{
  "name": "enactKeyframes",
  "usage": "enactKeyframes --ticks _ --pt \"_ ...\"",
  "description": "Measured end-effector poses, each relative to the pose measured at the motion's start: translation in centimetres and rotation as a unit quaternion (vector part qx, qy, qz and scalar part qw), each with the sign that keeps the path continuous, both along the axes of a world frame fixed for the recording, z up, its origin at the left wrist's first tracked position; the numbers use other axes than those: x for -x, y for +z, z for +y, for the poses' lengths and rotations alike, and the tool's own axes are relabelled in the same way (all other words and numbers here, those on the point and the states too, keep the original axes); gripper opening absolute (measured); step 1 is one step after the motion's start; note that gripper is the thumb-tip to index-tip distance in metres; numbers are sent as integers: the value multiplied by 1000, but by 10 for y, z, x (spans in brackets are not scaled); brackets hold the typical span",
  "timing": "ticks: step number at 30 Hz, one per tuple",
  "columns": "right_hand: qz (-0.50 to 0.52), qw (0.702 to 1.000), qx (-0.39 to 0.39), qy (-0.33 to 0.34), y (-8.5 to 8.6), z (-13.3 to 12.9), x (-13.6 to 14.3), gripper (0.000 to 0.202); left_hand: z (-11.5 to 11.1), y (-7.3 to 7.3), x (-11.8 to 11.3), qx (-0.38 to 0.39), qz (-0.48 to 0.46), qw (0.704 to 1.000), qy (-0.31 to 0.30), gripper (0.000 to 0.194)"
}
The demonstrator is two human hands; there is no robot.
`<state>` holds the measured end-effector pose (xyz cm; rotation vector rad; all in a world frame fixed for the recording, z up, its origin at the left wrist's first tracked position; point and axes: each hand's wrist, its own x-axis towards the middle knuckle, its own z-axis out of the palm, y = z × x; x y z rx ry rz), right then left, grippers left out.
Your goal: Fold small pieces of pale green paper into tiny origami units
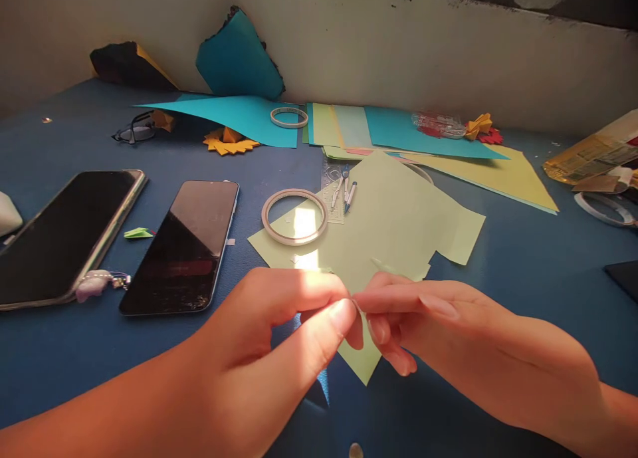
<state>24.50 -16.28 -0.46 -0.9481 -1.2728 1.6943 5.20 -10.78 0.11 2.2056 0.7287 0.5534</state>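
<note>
My left hand (289, 338) is closed in a pinch, thumb pressed against the index finger. Whatever sits between those fingertips is too small to name; only a thin pale edge shows there. From the other side, my right hand (463, 332) reaches in with its index fingertip touching the pinch. Its thumb lies back along the hand, and the lower fingers are loosely bent and apart. Beneath both hands lies a pale green paper sheet (399, 205) with a cut corner. A roll of double-sided tape (267, 227) rests on the sheet just beyond my left hand.
Two smartphones (187, 245) (70, 232) lie at the left. A compass (341, 187) rests on a clear ruler behind the tape. Blue paper (239, 115), another tape roll (289, 117), glasses (135, 132) and yellow paper flowers (230, 143) line the back. A plastic packet (593, 149) lies right.
</note>
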Motion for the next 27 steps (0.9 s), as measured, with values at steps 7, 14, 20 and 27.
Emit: enactKeyframes --ticks 7,14,20,27 --pt "-58 994 -88 -13 3 -6 0 32 2 2 3 159 -5 987 -18 21" --pt "-189 932 -305 -47 7 -12 4 39 0 6 0 160 -18 987 -21 27" --pt "-176 952 -247 -45 11 -16 3 41 -8 18 -2 228 24 973 40 25" --pt "-105 986 -128 -17 7 -18 0 34 -14 32 -7 273 1 961 46 26"
